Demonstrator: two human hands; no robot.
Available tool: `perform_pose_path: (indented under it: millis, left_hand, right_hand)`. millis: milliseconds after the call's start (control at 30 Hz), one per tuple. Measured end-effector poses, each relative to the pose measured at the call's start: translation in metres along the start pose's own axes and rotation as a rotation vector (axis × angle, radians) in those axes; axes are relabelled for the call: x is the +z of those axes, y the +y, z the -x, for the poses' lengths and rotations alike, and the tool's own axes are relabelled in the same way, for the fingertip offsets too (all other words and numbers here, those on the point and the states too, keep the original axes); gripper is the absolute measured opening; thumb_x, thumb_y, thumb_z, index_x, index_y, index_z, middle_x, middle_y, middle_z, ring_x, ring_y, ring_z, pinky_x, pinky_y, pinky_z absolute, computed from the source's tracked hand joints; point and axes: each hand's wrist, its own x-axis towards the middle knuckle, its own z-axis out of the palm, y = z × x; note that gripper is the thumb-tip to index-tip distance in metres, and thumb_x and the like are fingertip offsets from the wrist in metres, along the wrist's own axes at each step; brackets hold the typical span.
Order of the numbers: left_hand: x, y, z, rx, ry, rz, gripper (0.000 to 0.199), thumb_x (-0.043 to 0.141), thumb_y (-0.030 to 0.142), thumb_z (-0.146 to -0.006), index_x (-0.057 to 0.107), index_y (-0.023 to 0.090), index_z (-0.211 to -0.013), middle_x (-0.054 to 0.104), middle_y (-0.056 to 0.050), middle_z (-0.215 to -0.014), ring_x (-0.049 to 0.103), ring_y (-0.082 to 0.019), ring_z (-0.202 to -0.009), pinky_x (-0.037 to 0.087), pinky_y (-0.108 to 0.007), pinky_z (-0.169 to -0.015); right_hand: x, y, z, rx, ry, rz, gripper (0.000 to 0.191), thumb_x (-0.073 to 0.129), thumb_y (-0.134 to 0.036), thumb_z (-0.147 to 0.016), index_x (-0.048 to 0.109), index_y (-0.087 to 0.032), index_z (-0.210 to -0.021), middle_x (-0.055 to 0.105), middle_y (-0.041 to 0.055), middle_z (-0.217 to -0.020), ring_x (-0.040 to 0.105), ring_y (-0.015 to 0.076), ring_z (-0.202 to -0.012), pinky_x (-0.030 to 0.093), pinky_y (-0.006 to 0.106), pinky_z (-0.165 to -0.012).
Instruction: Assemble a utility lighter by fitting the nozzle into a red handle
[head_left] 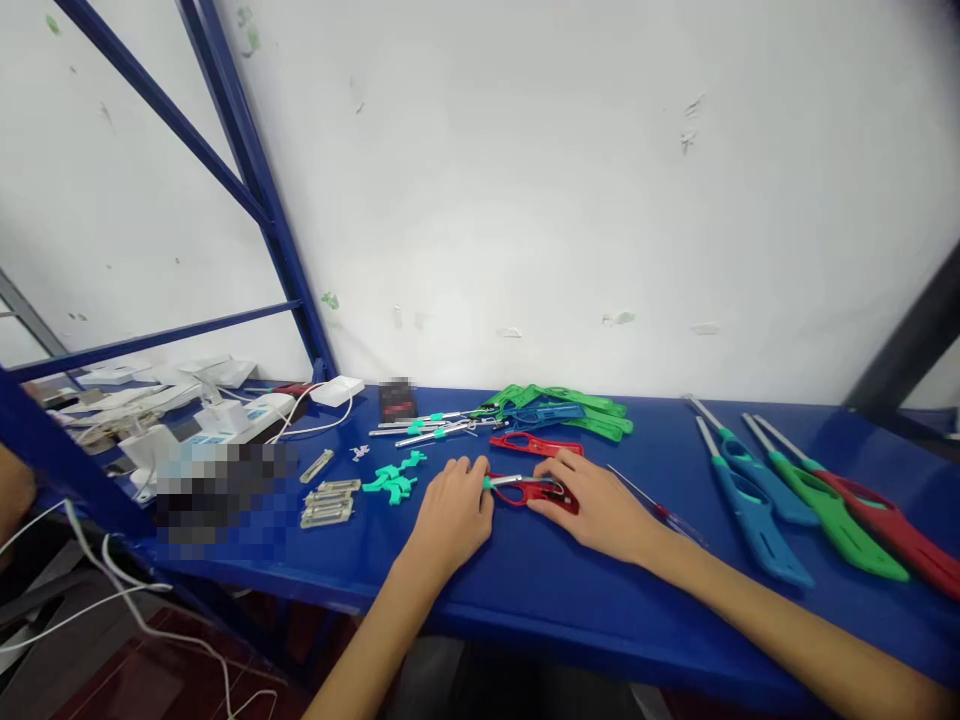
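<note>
A blue shelf-like table (525,590) runs across the view against a white wall (562,180), with blue steel uprights (255,180) rising at its left end. On the far left sit white power strips and adapters (225,415) with loose white cables (112,590). At the right edge lie four assembled long-nosed lighters, two blue (750,500), one green (825,510) and one red (892,525), side by side and angled toward the wall. Near the wall in the middle is a pile of green handle shells (577,405) with a blue shell (544,413) on it, metal nozzle tubes (435,425) just to its left, and a separate red handle shell (536,444) in front. The right hand (592,505) lies flat, fingers pressed on the red lighter body (536,490), which rests on the table between both hands. The left hand (454,510), fingers curled, pinches the teal-collared nozzle end (499,482) of that body. Left of it lie small teal plastic parts (394,480) and small metal strips (328,503).
</note>
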Motion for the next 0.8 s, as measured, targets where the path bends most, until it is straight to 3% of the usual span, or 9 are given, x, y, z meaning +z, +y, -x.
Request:
perform_pose_path:
  millis: [233, 400, 800]
  left_hand:
    - [0.006, -0.003, 0.002, 0.020, 0.049, 0.185, 0.037, 0.068, 0.037, -0.104, 0.063, 0.019, -0.136, 0.066, -0.011, -0.136, 0.068, -0.027, -0.118, 0.060, -0.050, -0.100]
    - [0.004, -0.007, 0.000, 0.034, 0.072, 0.313, 0.031, 0.068, 0.036, -0.105, 0.066, 0.017, -0.129, 0.069, -0.009, -0.127, 0.071, -0.023, -0.106, 0.063, -0.043, -0.091]
    - [0.005, -0.016, -0.005, 0.057, 0.014, 0.420, 0.023, 0.068, 0.035, -0.105, 0.069, 0.017, -0.120, 0.071, -0.008, -0.123, 0.071, -0.022, -0.105, 0.062, -0.043, -0.092]
  right_hand:
    - [-0.003, -0.002, 0.000, 0.008, -0.037, -0.032, 0.033, 0.066, -0.044, -0.105, 0.066, -0.020, -0.126, 0.069, 0.0082, -0.123, 0.069, 0.0214, -0.102, 0.061, 0.043, -0.090]
    - [-0.004, -0.002, 0.002, 0.019, -0.014, -0.045, 0.031, 0.066, -0.043, -0.105, 0.067, -0.019, -0.125, 0.069, 0.0078, -0.121, 0.070, 0.0214, -0.101, 0.061, 0.043, -0.090]
    - [-0.008, -0.003, 0.004, 0.034, -0.055, -0.118, 0.030, 0.067, -0.041, -0.105, 0.067, -0.019, -0.126, 0.069, 0.0083, -0.125, 0.069, 0.0230, -0.107, 0.060, 0.045, -0.094]
